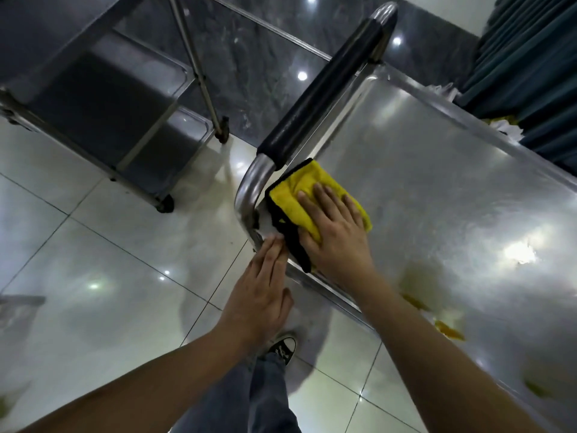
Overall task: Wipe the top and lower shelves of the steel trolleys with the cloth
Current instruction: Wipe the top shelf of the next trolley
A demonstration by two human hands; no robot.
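A steel trolley's top shelf (437, 189) fills the right half of the view. A folded yellow cloth with a black edge (307, 185) lies in the shelf's near left corner, just under the black-padded handle (324, 89). My right hand (335, 232) presses flat on the cloth with straight, spread fingers. My left hand (263, 295) rests with straight fingers on the shelf's corner rim, right beside the cloth's black edge.
A second steel trolley (103, 98) with a lower shelf stands at the upper left on castors. Glossy floor tiles (93, 260) lie between the trolleys. Dark curtains (530, 57) hang at the far right. My shoe (282, 346) is below the shelf corner.
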